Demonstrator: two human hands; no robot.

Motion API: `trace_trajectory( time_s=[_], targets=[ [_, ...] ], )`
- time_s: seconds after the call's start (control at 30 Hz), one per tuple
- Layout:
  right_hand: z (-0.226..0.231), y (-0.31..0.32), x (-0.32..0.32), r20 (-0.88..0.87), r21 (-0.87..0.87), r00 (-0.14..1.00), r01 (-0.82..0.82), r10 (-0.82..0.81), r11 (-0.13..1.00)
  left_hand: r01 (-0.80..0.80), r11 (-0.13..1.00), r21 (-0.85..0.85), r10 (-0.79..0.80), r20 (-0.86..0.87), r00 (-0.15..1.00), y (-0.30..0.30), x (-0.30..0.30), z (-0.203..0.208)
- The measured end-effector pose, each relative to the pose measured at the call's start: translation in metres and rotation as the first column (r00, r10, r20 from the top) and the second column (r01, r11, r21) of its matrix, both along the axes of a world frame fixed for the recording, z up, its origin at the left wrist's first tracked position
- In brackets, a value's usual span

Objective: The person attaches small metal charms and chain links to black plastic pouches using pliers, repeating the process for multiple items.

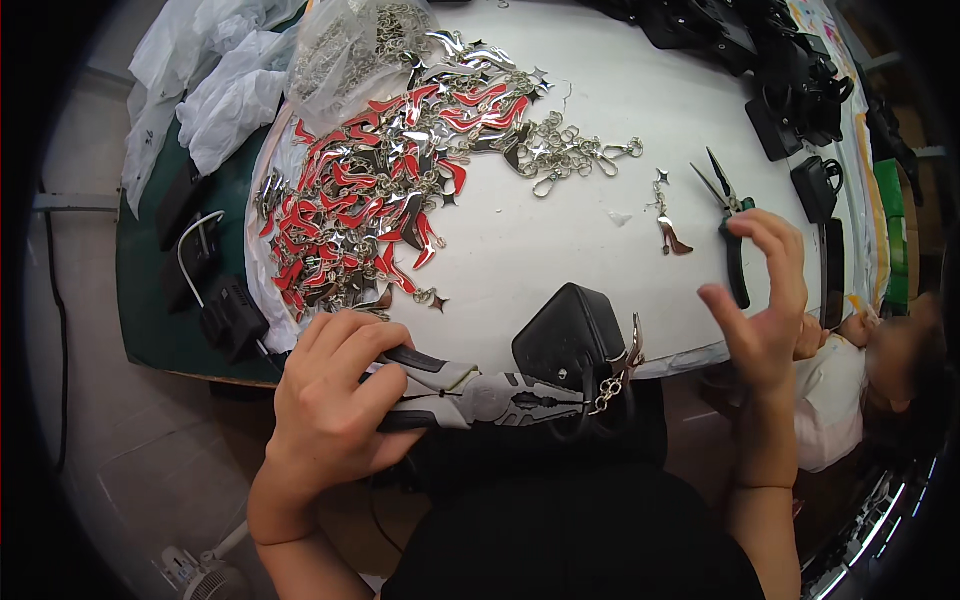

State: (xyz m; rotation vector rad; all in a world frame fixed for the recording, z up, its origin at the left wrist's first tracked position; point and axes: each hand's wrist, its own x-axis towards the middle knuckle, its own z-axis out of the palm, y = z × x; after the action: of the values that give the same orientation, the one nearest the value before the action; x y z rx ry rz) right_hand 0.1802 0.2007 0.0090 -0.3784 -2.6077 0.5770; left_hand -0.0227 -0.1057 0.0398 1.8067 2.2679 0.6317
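Observation:
My left hand (335, 405) is wrapped round the grey and black handles of large combination pliers (510, 399). Their jaw tips meet a short chain (607, 393) with a silver shoe charm (635, 345) on it. Right behind the jaws, at the table's near edge, is a small black case (572, 335) with a rounded wedge shape. My right hand (765, 300) is open, thumb and index finger apart and curved. Its index fingertip overlaps the handle of needle-nose pliers (738, 235) lying on the table; whether it touches them I cannot tell.
A heap of red and silver shoe charms (350, 210) covers the table's left side. Chains with clasps (570, 150) and one loose charm (674, 235) lie further right. A plastic bag of chains (355, 55) stands behind. Black cases (800, 95) crowd the far right; a person (835, 400) is beside me.

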Motion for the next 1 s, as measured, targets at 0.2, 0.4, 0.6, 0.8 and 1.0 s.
trace_trajectory(
  time_s=[0.2,0.4,0.6,0.8,1.0],
  targets=[
    [-0.051,0.042,0.033,0.238,0.32,0.894,0.297,-0.38,0.899,-0.09,0.993,0.081,0.089,0.025,0.996,0.0,-0.003,-0.002],
    [-0.029,0.039,0.03,0.275,0.031,0.902,0.338,-0.333,0.941,-0.18,0.981,0.066,0.173,0.095,0.98,-0.004,-0.003,-0.001],
    [0.047,-0.012,0.026,0.195,-0.297,0.911,-0.297,0.362,0.908,-0.104,0.993,0.053,0.103,0.022,0.994,-0.008,-0.009,0.0],
    [0.056,-0.03,0.011,0.25,0.001,0.9,-0.37,0.358,0.929,-0.147,0.982,0.12,0.143,0.043,0.989,-0.01,-0.008,-0.005],
    [0.055,-0.034,0.012,0.266,-0.036,0.886,-0.385,0.38,0.922,-0.116,0.987,0.111,0.115,0.018,0.993,-0.017,-0.007,-0.005]
  ],
)
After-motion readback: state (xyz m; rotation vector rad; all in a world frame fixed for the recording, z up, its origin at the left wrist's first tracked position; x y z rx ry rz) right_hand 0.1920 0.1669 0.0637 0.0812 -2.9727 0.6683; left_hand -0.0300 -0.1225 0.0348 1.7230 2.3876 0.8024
